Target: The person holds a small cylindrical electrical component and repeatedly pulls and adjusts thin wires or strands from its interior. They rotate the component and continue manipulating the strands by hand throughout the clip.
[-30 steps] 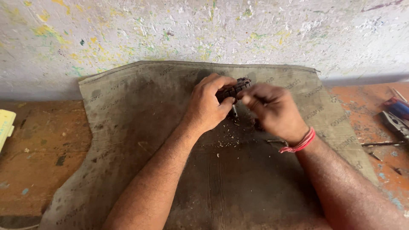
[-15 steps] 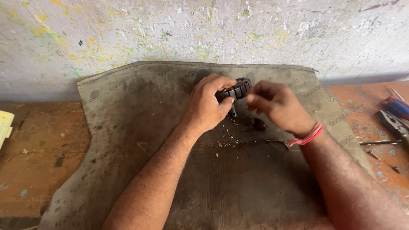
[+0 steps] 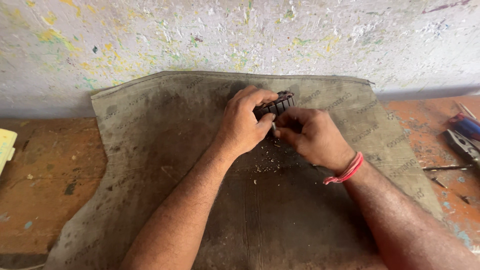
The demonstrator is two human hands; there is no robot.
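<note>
1. The left hand [image 3: 243, 121] has a closed grip around a dark, ribbed cylindrical part [image 3: 276, 105], fingers curled over its top and thumb pressed below, holding it just above the sacking.
2. The right hand [image 3: 310, 136] is closed in a pinch on something small and thin at the underside of the ribbed part, just beside the left thumb; what it pinches is too small to make out.
3. Judging by the pose, the step in hand is picking or scraping at the ribbed part while the left hand steadies it. Any further move would call for a firm left hold and fine, controlled fingertip work from the right.
4. Small pale crumbs of debris [image 3: 264, 164] lie on the cloth just below both hands.
5. A red thread band [image 3: 345, 170] sits around the right wrist.
6. Everything rests over a worn, grey-green sack cloth [image 3: 150, 150] spread on an orange-brown counter [image 3: 45, 185], against a paint-flecked wall [image 3: 150, 35].
7. Well apart at the right edge lie pliers [image 3: 462, 145] and other hand tools; a pale yellow object [image 3: 6, 145] shows at the left edge.
</note>
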